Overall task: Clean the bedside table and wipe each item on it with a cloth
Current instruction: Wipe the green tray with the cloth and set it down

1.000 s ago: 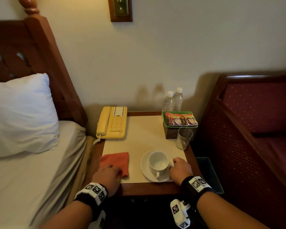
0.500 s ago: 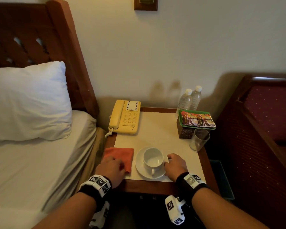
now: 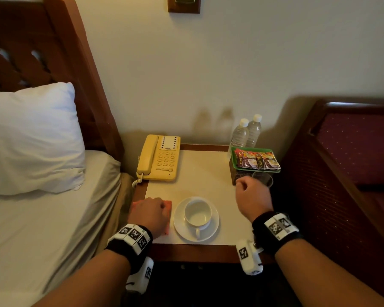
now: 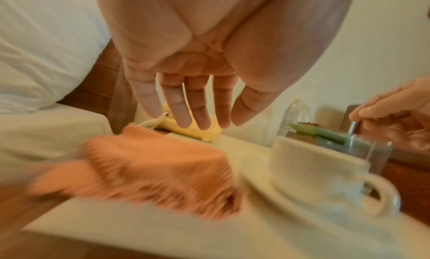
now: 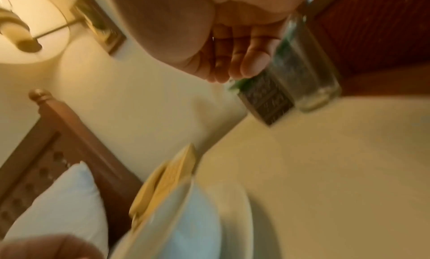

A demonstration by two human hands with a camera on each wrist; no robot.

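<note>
Now that my right hand [image 3: 252, 201] has left the cup [image 3: 197, 212] for the glass [image 3: 263, 178], loosely curled and empty, my left hand [image 3: 150, 214] hovers flat-fingered over the cloth [image 4: 158, 163] at the table's [image 3: 204, 171] front left, wiping not begun.

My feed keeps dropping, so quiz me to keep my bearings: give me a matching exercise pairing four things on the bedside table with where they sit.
Things:
1. yellow telephone
2. orange cloth
3. white cup
4. water bottles

Places:
A. on the saucer
B. back right corner, by the wall
C. back left corner, beside the bed
D. front left, under the left hand

Pairs: 1-C, 2-D, 3-A, 4-B
</note>
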